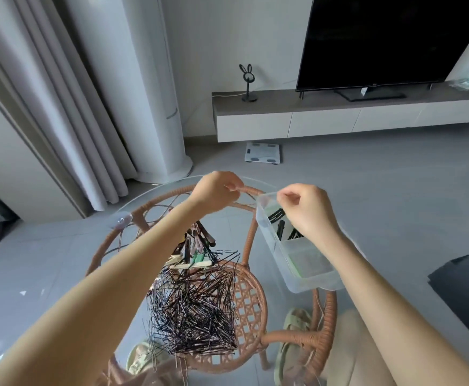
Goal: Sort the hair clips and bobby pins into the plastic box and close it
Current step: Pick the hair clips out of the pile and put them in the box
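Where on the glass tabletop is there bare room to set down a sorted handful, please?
The glass table is bare on its left side, between the bobby pin pile and the left rim. A narrower bare strip lies between that pile and the plastic box. The middle is crowded with pins and hair clips.

Both my bare forearms reach forward and away from me. My left hand [218,190] is curled, fingertips pinched together at its far edge. My right hand [307,210] sits just beside it, knuckles up, thumb and forefinger pressed together. The two hands are near each other but not touching.
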The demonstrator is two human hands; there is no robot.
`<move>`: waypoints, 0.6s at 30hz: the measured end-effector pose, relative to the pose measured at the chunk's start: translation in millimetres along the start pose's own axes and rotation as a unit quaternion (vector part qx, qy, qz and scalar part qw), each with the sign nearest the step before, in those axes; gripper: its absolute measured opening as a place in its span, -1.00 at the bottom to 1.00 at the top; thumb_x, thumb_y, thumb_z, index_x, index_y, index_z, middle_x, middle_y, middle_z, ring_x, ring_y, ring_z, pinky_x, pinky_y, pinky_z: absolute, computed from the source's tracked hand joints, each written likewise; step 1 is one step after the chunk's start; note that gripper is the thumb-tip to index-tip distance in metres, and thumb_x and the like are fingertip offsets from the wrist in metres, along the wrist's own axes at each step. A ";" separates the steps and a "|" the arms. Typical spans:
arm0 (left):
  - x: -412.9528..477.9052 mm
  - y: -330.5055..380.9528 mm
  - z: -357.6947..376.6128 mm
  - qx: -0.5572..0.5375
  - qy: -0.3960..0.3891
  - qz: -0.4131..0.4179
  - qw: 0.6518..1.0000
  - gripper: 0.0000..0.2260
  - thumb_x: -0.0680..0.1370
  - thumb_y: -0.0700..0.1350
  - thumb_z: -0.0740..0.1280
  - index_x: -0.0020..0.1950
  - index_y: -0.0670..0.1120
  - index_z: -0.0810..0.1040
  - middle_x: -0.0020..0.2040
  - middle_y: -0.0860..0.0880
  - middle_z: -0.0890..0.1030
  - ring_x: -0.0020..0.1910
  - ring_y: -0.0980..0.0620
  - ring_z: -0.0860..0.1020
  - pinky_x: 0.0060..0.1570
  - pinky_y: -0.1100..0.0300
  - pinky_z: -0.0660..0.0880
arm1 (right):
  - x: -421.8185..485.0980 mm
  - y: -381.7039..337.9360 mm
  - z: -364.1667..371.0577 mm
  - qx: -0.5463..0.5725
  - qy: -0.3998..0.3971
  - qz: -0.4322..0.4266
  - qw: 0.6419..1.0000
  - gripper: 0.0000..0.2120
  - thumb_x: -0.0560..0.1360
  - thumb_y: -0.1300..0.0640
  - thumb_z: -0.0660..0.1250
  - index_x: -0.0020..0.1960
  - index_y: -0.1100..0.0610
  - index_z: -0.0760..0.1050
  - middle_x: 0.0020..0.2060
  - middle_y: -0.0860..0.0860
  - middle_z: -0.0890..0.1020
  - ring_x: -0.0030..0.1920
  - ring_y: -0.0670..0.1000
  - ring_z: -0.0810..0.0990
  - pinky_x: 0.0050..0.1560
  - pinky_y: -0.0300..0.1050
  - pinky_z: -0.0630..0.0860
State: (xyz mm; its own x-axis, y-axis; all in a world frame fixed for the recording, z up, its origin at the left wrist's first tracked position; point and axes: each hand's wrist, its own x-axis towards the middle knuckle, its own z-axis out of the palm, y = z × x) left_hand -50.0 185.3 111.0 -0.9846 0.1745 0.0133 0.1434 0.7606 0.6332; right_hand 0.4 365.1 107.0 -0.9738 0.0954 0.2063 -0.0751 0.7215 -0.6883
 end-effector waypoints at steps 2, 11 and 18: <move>-8.5 -31.5 -18.8 0.037 0.011 -0.040 0.998 -0.76 0.47 -0.20 0.33 0.12 -0.07 0.59 0.14 -0.07 0.61 0.13 -0.04 0.56 0.14 0.13 0.48 | -6.1 -21.8 15.9 0.009 -0.049 -0.035 0.998 -0.85 0.46 0.15 0.32 -0.02 0.14 0.62 -0.08 0.03 0.69 -0.07 0.01 0.61 -0.05 -0.19 0.47; -59.5 -133.8 -44.5 0.139 -0.102 -0.205 0.963 -0.57 0.46 0.04 0.36 0.23 -0.17 0.50 0.25 -0.12 0.54 0.12 -0.11 0.56 0.21 0.01 0.47 | 8.0 -49.9 128.6 -0.156 -0.250 0.005 0.955 -0.37 0.43 -0.26 0.26 0.24 0.24 0.38 0.18 0.13 0.54 0.09 0.14 0.56 -0.01 -0.03 0.50; -55.1 -131.1 -17.5 0.105 -0.042 -0.212 0.971 -0.49 0.35 -0.02 0.47 0.25 -0.14 0.49 0.07 -0.10 0.64 0.00 -0.05 0.59 -0.06 0.16 0.52 | 27.1 -72.1 184.9 -0.164 -0.236 0.001 0.958 -0.44 0.37 -0.23 0.36 0.09 0.21 0.43 0.05 0.15 0.55 0.03 0.17 0.55 -0.19 -0.08 0.43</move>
State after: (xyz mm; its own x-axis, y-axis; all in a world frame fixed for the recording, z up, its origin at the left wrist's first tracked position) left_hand -16.2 65.0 40.8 -0.9491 -0.1379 -0.2830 -0.2465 0.8848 0.3954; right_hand -60.2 188.8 33.6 -0.9680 -0.1685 -0.1857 -0.0780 0.9060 -0.4160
